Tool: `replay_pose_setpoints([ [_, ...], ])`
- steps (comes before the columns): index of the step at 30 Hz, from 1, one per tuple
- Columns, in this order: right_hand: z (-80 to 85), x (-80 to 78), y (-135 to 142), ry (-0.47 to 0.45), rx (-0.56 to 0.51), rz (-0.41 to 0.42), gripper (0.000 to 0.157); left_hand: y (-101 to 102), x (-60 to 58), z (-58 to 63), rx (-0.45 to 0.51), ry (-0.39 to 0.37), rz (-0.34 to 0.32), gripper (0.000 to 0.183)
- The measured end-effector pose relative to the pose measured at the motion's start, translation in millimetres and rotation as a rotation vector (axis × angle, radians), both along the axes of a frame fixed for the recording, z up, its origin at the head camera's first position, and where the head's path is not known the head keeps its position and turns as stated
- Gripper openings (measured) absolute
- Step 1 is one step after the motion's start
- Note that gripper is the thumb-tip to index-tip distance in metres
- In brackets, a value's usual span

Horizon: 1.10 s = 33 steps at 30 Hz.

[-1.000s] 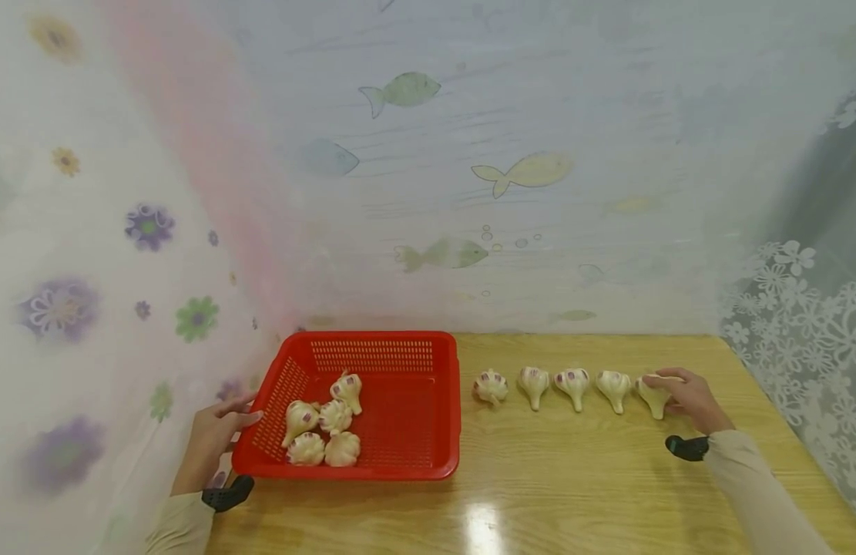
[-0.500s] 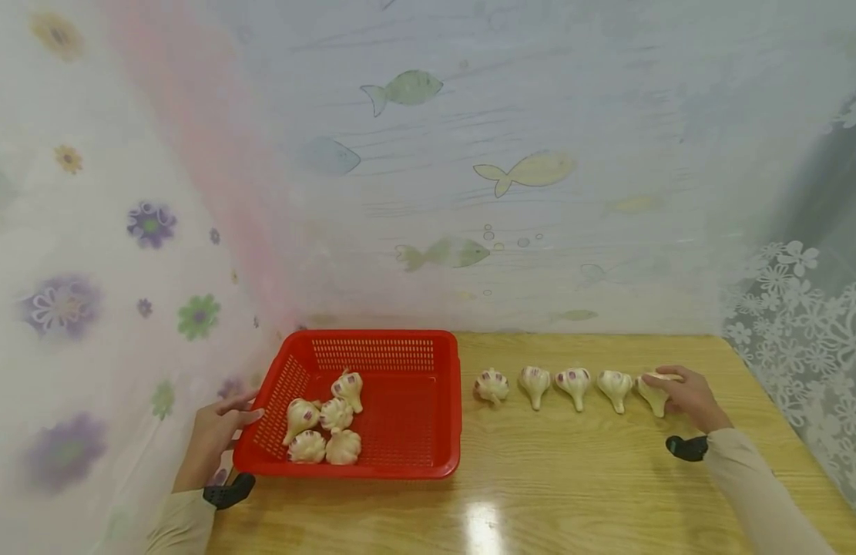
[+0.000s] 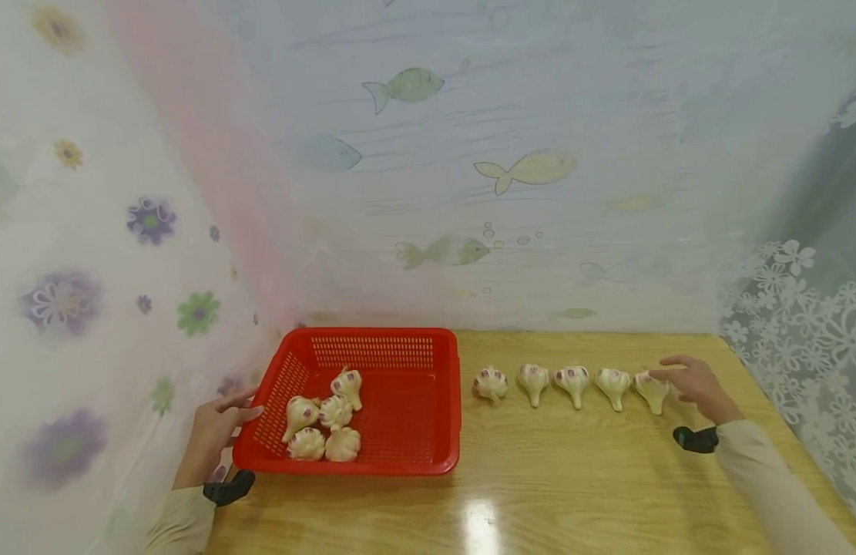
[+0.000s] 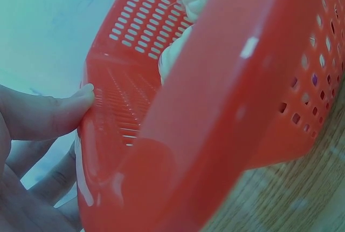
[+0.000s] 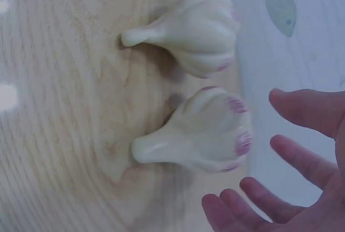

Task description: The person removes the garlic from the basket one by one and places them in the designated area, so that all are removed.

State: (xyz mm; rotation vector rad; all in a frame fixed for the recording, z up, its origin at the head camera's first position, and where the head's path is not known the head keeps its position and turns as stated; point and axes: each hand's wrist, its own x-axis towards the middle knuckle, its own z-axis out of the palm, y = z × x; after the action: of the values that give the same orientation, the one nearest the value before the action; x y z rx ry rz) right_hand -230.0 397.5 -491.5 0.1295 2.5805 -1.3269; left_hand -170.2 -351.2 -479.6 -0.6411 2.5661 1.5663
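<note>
At the left, a red plastic basket with slotted walls holds several garlic bulbs. My left hand holds its left rim; in the left wrist view the thumb lies at the rim and the other fingers are along the outer side, partly hidden. To the right, several more garlic bulbs stand in a row on the table. My right hand hovers by the end garlic bulb, fingers spread. The right wrist view shows a gap between those fingers and that bulb, which lies with its stem toward me.
The wooden table meets a fish-patterned curtain at the back. A flower-patterned curtain hangs close at the left, and a lace-like flowered one at the right.
My right hand has let go of the end garlic bulb and lifted slightly away to the right, its fingers opening. The left hand and basket have stayed in place.
</note>
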Motion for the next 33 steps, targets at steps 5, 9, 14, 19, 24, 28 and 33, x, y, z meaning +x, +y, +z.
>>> replay_pose_setpoints([
  [5, 14.1, 3.7, -3.4, 0.034, 0.012, 0.005, 0.067, -0.6, -0.2, 0.3, -0.002, 0.002, -0.004, 0.058],
  [9, 22.7, 5.2, -8.6, 0.053, 0.015, 0.007, 0.064, -0.7, -0.1, 1.0, -0.003, 0.006, -0.012, 0.058],
  [14, 32.3, 6.7, -16.8, 0.079, 0.015, 0.037, 0.062, -0.4, -0.2, 1.0, -0.002, 0.007, -0.014, 0.058],
  [19, 44.4, 6.4, -31.3, 0.094, 0.016, 0.069, 0.061, -0.4, 0.3, 0.4, 0.012, -0.009, -0.006, 0.059],
  [24, 56.3, 5.1, -49.5, 0.113, 0.0, 0.105, 0.059, -0.3, 0.4, -0.6, 0.02, -0.001, -0.007, 0.06],
  [28, 64.5, 4.7, -65.4, 0.15, -0.025, 0.144, 0.054, -1.2, -0.4, -1.8, 0.017, 0.016, -0.011, 0.06],
  [33, 72.3, 3.4, -90.0, 0.166, -0.066, 0.191, 0.049, -2.5, -2.7, -3.1, 0.027, 0.002, 0.005, 0.061],
])
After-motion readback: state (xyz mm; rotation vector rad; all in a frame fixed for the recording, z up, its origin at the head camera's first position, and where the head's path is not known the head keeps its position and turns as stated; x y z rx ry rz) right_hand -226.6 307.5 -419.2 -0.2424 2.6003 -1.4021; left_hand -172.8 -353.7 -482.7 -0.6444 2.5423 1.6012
